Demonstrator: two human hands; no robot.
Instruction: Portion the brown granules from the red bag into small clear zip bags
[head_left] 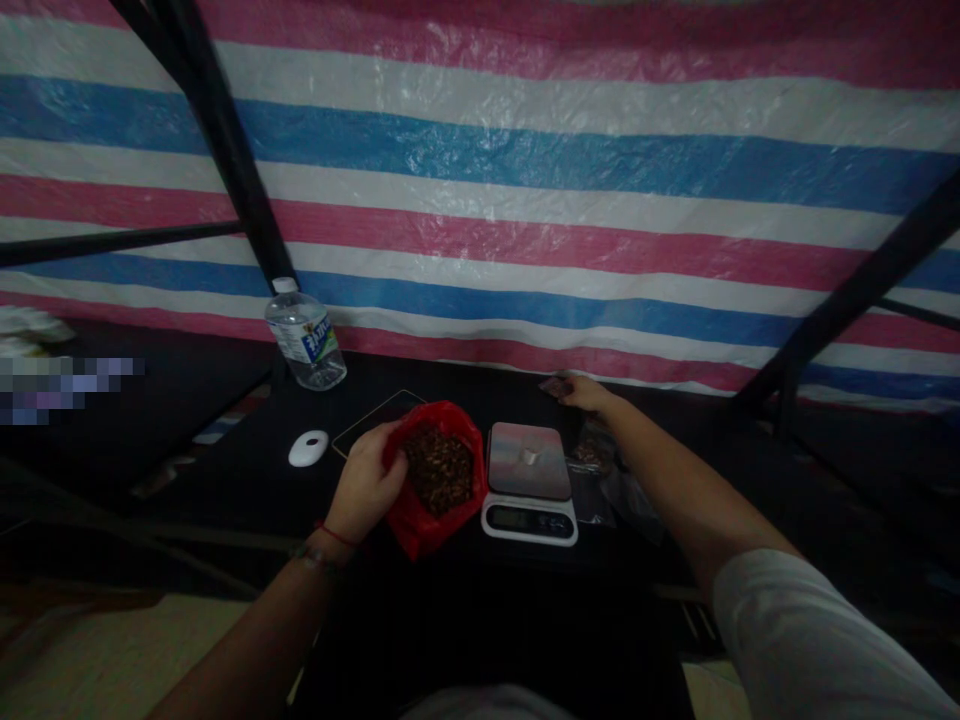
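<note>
With fingers outside and thumb over the rim, my left hand [373,478] grips a red plastic bag [420,530]. Small brown pieces [439,470], like nuts or beans, fill the bag's open mouth. At the back of the table, my right hand [583,392] is closed on a small clear packet [555,386] with dark contents. Between my arms stands a kitchen scale [529,485]; a small round pale object [531,456] lies on its metal plate. Right of the scale, under my right forearm, are clear plastic bags [596,500], one of them holding brown pieces [592,457].
A clear plastic bottle [307,340] with a white cap stands at the back left. Nearer lies a white oval device [308,448], beside a thin wire frame [367,415]. Dark metal posts [232,150] and a striped plastic sheet [525,200] bound the black table [450,380].
</note>
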